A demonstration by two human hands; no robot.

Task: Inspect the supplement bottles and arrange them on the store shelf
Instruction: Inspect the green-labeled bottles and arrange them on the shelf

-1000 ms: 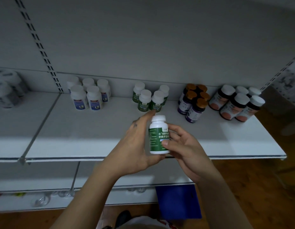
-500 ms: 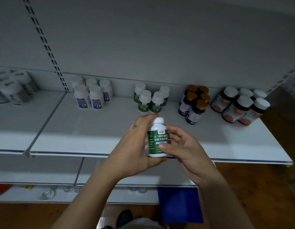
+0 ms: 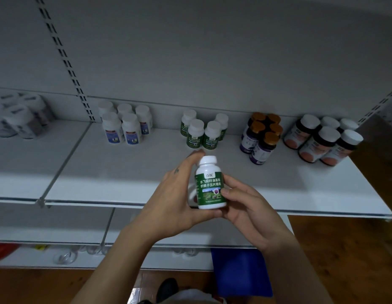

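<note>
A white supplement bottle with a green label (image 3: 210, 183) is held upright over the front edge of the shelf (image 3: 146, 172), cap on, contents hidden by the opaque plastic. Both hands clamp it: the left hand (image 3: 175, 202) wraps its left side and base, and the right hand (image 3: 247, 207) pinches the label from the right. Along the back edge stand capped groups: four matching green-label bottles (image 3: 203, 132), white blue-label bottles (image 3: 124, 126) to their left, gold-capped dark bottles (image 3: 260, 139) and white-capped orange-label bottles (image 3: 322, 139) towards the right corner.

Left grip (image 3: 175, 200) bears a small dark mark (image 3: 176, 170); black shoe (image 3: 167, 289) below.
</note>
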